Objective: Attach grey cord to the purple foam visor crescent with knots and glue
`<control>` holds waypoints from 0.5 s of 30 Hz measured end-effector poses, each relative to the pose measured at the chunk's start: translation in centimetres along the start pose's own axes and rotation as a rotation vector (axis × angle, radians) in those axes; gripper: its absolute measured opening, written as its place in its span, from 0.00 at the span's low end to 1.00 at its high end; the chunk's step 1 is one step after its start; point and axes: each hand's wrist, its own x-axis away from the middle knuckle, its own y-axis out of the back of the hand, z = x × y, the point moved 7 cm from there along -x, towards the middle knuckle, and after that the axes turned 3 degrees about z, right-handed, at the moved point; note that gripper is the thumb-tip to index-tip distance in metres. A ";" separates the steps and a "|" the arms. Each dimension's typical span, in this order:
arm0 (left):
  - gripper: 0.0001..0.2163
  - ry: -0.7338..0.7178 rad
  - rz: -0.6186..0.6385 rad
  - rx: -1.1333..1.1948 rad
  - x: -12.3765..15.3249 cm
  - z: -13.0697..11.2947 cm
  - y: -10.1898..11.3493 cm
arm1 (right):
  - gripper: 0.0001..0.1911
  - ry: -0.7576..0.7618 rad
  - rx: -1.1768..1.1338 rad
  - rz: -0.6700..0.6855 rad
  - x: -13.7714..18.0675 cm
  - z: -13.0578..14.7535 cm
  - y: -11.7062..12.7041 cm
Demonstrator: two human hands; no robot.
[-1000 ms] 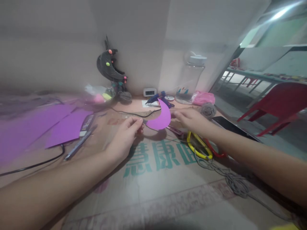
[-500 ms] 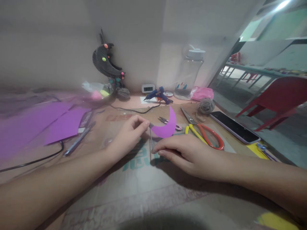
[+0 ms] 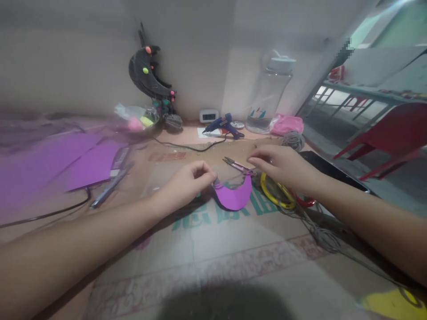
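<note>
My left hand (image 3: 196,181) pinches one tip of a purple paper crescent (image 3: 235,198), which hangs with its curve downward above the cardboard. Grey yarn (image 3: 217,183) appears wound about the tip by my left fingers. Up and to the right, my right hand (image 3: 278,166) is closed in a pinch on the grey yarn; the strand between the hands is hardly visible. Thread snips (image 3: 235,164) lie just behind the crescent's right tip. Under my right hand are scissors with yellow and red handles (image 3: 278,193), partly covered by it.
A blue glue gun (image 3: 223,125), a white digital clock (image 3: 209,116) and a clear bottle (image 3: 270,98) stand at the wall. Purple paper sheets (image 3: 90,162) and a pen (image 3: 110,186) lie left. A yarn ball (image 3: 293,141) and phone (image 3: 333,171) are right.
My right hand has moved up and right, away from the left hand. The crescent has turned so its curve faces down. Loose grey yarn now shows at the right by the scissors.
</note>
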 end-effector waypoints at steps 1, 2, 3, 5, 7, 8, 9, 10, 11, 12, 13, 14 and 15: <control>0.07 0.004 -0.003 0.005 0.0 -0.1 0.0 | 0.12 0.025 0.001 -0.022 -0.1 0.0 -0.1; 0.07 0.010 -0.001 0.013 0.0 -0.1 0.1 | 0.12 0.050 -0.011 -0.050 -0.1 0.3 0.0; 0.07 0.018 0.005 0.026 -0.1 0.0 0.1 | 0.12 0.064 -0.037 -0.078 -0.1 0.7 0.1; 0.06 0.037 0.030 0.061 -0.1 0.2 0.0 | 0.12 0.043 -0.118 -0.104 0.0 1.4 0.4; 0.06 0.042 0.038 0.120 -0.2 0.5 0.0 | 0.13 -0.015 -0.250 -0.065 0.2 2.0 0.4; 0.06 0.042 0.033 0.147 -0.2 0.5 0.0 | 0.14 -0.048 -0.327 -0.031 0.3 2.1 0.3; 0.06 0.044 0.027 0.166 -0.2 0.6 0.1 | 0.16 -0.082 -0.400 0.015 0.4 2.2 0.1; 0.05 0.047 0.020 0.177 -0.2 0.6 0.1 | 0.19 -0.115 -0.459 0.076 0.5 2.2 -0.1; 0.06 0.048 0.014 0.182 -0.1 0.5 0.1 | 0.21 -0.143 -0.499 0.150 0.7 2.0 -0.4; 0.06 0.049 0.008 0.183 -0.1 0.4 0.1 | 0.24 -0.161 -0.521 0.225 0.9 1.9 -0.8; 0.06 0.051 0.006 0.182 -0.1 0.3 0.1 | 0.27 -0.168 -0.528 0.297 1.0 1.7 -1.0; 0.06 0.053 0.003 0.182 0.0 0.3 0.1 | 0.29 -0.164 -0.527 0.362 1.1 1.5 -1.3; 0.06 0.053 0.001 0.183 0.0 0.2 0.0 | 0.31 -0.156 -0.523 0.419 1.2 1.3 -1.5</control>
